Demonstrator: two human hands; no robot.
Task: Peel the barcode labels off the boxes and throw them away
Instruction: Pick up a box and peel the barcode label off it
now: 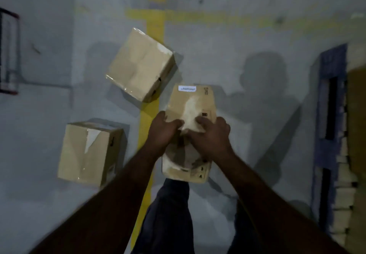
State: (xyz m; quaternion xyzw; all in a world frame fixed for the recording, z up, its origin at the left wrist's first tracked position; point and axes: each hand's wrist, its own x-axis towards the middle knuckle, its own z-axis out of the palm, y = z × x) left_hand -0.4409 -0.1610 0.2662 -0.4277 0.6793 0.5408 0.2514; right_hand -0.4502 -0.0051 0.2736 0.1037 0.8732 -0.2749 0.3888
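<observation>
A brown cardboard box [191, 103] stands on the floor in front of my legs, with a small white label [187, 88] near its far edge and a pale torn patch down its middle. My left hand [163, 132] grips the box's near left part, thumb across the top. My right hand [211, 136] has its fingers curled on a pale strip of label [190, 123] at the torn patch. Two more cardboard boxes lie on the floor: one tilted at upper left [140, 64], one at lower left [90, 152] with a white torn patch.
Grey concrete floor with yellow painted lines [153, 55]. A blue pallet [330, 134] with stacked boxes stands at the right edge. A dark metal frame [9, 51] is at the far left. My legs in dark trousers [170, 214] are below the box.
</observation>
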